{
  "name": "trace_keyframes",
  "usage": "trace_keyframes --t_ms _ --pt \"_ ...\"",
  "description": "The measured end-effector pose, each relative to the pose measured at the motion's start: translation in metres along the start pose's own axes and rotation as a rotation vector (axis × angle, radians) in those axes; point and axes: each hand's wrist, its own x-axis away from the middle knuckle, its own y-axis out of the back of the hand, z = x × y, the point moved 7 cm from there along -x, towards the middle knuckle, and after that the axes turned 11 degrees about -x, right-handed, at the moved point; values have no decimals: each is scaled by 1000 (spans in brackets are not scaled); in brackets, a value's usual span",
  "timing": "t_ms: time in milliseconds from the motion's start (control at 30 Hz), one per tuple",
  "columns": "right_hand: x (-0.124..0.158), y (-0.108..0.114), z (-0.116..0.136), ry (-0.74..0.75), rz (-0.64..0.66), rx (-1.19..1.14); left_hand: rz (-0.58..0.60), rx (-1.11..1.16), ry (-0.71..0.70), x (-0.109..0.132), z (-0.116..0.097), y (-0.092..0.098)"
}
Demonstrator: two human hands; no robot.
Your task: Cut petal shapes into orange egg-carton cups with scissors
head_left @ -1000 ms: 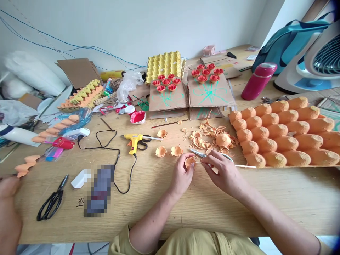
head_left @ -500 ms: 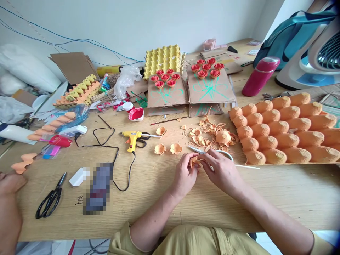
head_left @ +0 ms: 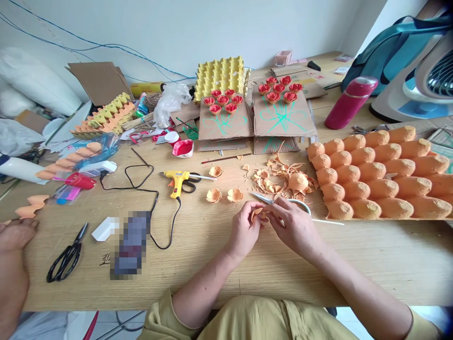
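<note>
My left hand point(head_left: 245, 232) is closed on an orange egg-carton cup point(head_left: 257, 214) cut into petals, just above the table. Fingertips of my right hand point(head_left: 296, 227) pinch the same cup from the other side and hide part of it. White-handled scissors point(head_left: 262, 198) lie beneath and behind my right hand, blades pointing left. Beyond my hands lie two petalled cups, a left one point(head_left: 213, 195) and a right one point(head_left: 235, 195), with a third cup point(head_left: 215, 171) farther back. Orange trimmings point(head_left: 271, 182) are heaped behind the scissors.
A large orange egg tray point(head_left: 382, 182) lies at right. Left of the cups rests a yellow glue gun point(head_left: 177, 182) with its cord. Red flowers stand on cardboard sheets point(head_left: 283, 118) at the back. Black scissors point(head_left: 67, 257) and another person's hand point(head_left: 16, 233) are at left.
The view has tilted slightly. Both hands stay in nearly the same place, and the petalled cup between them has turned a little.
</note>
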Motion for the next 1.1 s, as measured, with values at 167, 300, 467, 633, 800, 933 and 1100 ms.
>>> trace_keyframes --t_ms 167,300,467,633,800,933,1100 --pt "0 2 1 -13 8 -72 -1 -18 -9 1 -2 1" --pt "0 2 4 26 15 -41 9 34 21 -1 -3 0" --pt "1 4 10 114 4 38 17 97 65 -1 -1 -1" --pt "-1 6 5 80 -2 -24 -7 19 10 0 -3 2" --pt "-1 7 1 62 -8 -26 -6 34 22 0 -5 3" --pt "-1 6 0 46 3 -25 2 33 16 0 -8 3" --pt "-1 3 -1 28 38 -31 0 14 5 0 -7 2"
